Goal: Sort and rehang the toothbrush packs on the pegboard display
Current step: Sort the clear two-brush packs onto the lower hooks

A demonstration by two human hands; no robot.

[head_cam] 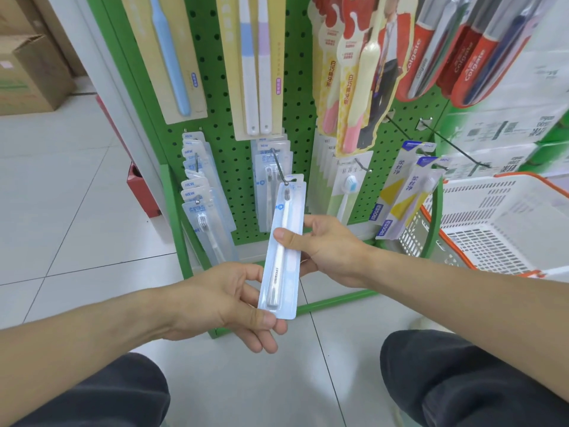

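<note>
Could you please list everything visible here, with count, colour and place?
Clear blister pack with white toothbrush: one, held at middle hook's tip.
Green perforated pegboard: one, behind.
Pale blue NEW packs: several, lower left hooks.
Red Colgate packs: several, upper right.
Bare metal hooks: two, right.
White plastic basket with orange rim: one, far right.
Brown cardboard boxes: several, far left.
Left hand: grips pack's bottom.
Right hand: pinches pack's middle.

- Glossy clear plastic is seen on the toothbrush pack [281,248].
- The pegboard [234,149] is painted metal.
- The basket [505,223] is matt plastic.
</note>
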